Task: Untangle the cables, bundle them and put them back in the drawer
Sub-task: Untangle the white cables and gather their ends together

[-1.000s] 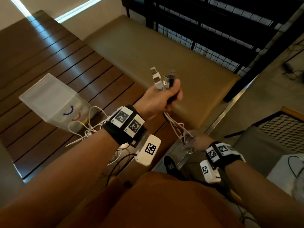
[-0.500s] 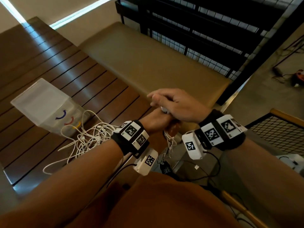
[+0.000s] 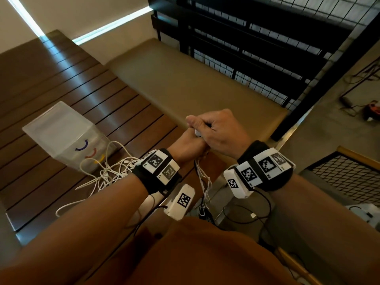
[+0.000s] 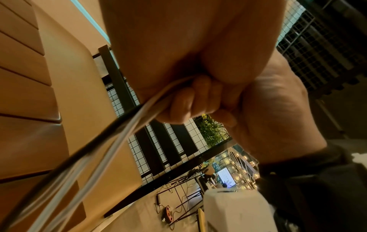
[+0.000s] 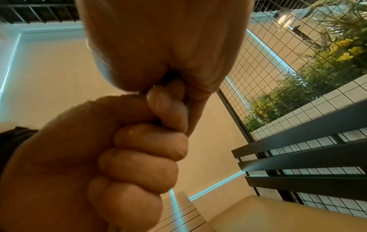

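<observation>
My left hand [image 3: 190, 146] is a fist round a bunch of white and black cables [image 4: 139, 113], which hang down from it [image 3: 202, 177]. My right hand [image 3: 216, 128] sits on top of the left fist, fingers curled over the plug ends. One white plug [image 3: 198, 133] peeks out between the hands. In the right wrist view my right hand [image 5: 151, 141] is curled tight against the left fist, and the plugs are mostly hidden. A loose white cable tangle [image 3: 107, 173] lies on the wooden table beside a translucent drawer unit [image 3: 61, 136].
The slatted wooden table [image 3: 61, 83] is at left and a tan padded bench [image 3: 185, 83] is beyond the hands. A black railing with wire mesh [image 3: 267, 48] runs behind it. A wire mesh basket [image 3: 349, 175] and floor cords [image 3: 349, 99] are at right.
My right hand rose from the dangling cables and closed over the plug ends above the left fist. The left hand came down lower and nearer with the bunch.
</observation>
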`<action>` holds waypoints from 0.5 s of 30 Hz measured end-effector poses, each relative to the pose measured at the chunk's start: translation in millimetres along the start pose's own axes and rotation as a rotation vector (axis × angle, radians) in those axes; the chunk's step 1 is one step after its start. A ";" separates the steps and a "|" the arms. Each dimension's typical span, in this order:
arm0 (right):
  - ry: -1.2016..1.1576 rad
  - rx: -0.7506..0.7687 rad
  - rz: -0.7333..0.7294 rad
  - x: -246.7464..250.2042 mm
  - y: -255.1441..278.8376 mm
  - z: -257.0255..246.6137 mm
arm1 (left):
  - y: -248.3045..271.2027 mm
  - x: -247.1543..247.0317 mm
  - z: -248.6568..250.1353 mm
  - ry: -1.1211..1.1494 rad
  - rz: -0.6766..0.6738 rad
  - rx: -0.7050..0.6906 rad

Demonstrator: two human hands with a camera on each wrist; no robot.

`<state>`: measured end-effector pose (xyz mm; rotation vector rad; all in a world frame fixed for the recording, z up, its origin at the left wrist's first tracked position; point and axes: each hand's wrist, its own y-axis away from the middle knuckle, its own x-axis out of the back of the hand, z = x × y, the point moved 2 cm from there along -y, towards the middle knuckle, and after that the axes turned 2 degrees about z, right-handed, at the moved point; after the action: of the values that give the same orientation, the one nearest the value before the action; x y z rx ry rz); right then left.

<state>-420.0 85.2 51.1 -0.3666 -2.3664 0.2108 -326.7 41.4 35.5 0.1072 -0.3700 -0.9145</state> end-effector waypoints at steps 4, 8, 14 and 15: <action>0.069 0.079 -0.036 1.9 -0.5 -2.0 | -1.4 -1.0 4.6 -0.019 0.047 0.018; 0.171 0.129 -0.175 6.3 -1.0 -6.0 | -2.1 8.1 4.1 -0.071 0.033 0.016; 0.031 -0.004 -0.281 8.7 -5.9 -11.9 | 1.9 8.8 7.8 -0.170 -0.056 -0.057; -0.082 -0.073 -0.279 10.6 -7.5 -13.2 | 1.3 7.9 10.6 -0.169 -0.072 -0.110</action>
<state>-419.8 82.1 69.3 -0.0595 -2.4783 0.0087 -325.1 36.6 47.8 -0.0580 -0.4738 -1.0167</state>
